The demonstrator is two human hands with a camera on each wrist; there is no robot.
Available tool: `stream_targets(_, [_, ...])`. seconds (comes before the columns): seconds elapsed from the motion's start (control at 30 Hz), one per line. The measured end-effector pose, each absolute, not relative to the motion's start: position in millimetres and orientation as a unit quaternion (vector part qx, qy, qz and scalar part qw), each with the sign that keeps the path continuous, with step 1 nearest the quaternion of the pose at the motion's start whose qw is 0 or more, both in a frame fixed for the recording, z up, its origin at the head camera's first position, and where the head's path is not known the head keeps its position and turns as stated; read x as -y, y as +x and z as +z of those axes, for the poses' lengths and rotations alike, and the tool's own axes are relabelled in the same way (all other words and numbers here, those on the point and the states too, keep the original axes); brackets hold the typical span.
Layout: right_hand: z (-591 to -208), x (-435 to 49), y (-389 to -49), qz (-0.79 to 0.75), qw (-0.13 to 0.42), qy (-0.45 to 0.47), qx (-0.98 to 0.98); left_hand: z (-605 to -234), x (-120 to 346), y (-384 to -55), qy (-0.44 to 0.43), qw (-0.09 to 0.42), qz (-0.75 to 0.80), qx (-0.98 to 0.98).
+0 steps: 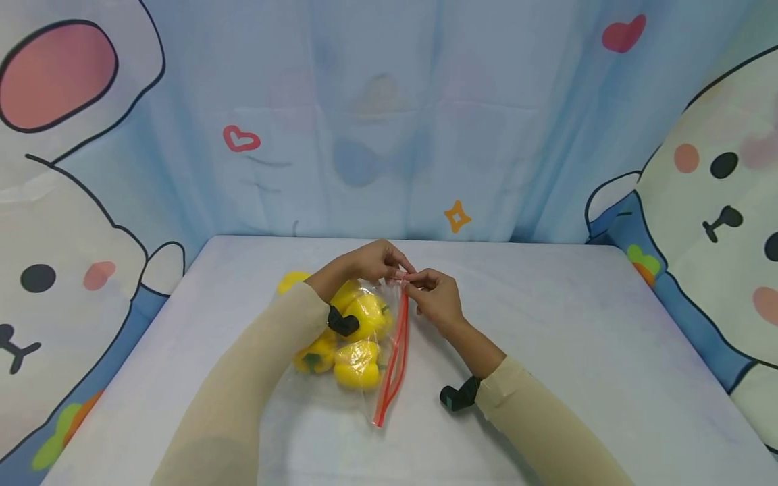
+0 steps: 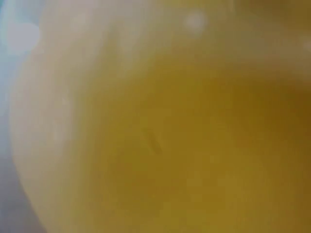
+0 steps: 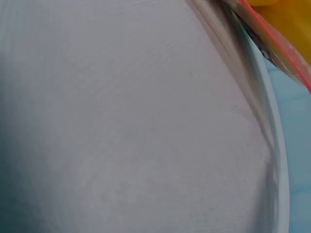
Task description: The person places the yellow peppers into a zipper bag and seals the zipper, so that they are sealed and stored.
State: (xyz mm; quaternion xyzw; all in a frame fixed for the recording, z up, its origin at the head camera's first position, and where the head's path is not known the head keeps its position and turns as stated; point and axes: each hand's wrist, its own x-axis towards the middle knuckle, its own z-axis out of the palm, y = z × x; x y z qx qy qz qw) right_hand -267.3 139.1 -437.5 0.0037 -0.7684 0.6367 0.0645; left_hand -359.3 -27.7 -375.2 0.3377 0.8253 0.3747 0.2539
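A clear zip bag point(image 1: 401, 337) with a red zip strip lies on the table, several yellow bell peppers point(image 1: 357, 365) inside it. Its mouth faces right; toward the near end the two red strips stand apart. At the far end of the strip, my left hand point(image 1: 377, 260) pinches the bag's edge between thumb and fingers. Close against it, my right hand point(image 1: 436, 297) pinches the same strip from the right. The left wrist view holds only a blurred yellow pepper point(image 2: 184, 145) close up. In the right wrist view the red strip point(image 3: 277, 36) crosses the top right corner.
A white-covered table point(image 1: 577, 324) extends to both sides of the bag. Behind it hangs a light blue printed curtain point(image 1: 377, 121) with cartoon figures at left and right. Black wrist cameras point(image 1: 460, 394) sit on both wrists.
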Motion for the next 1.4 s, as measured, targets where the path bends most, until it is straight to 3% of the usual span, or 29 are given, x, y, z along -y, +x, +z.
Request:
stream_targets(0.5, [-433.9, -140.7, -243.2, 0.63, 0.011, 0.009, 0.776, -367.3, 31.2, -358.4, 0.272, 0.187, 0.373, -0.867])
stream_targets(0.8, [-435.0, -145.9, -226.3, 0.597, -0.019, 0.019, 0.802, -361.1, 28.3, -359.3, 0.226, 0.189, 0.417, -0.86])
stream_targets(1.07, [-435.1, -155.4, -202.1, 0.561, -0.073, 0.038, 0.824, -355.0, 38.1, -364.5, 0.197, 0.13, 0.434, -0.87])
stream_targets(1.4, [-424.5, -162.8, -179.8, 0.461, -0.026, 0.031, 0.886, -346.7, 33.1, -360.9, 0.204, 0.148, 0.44, -0.862])
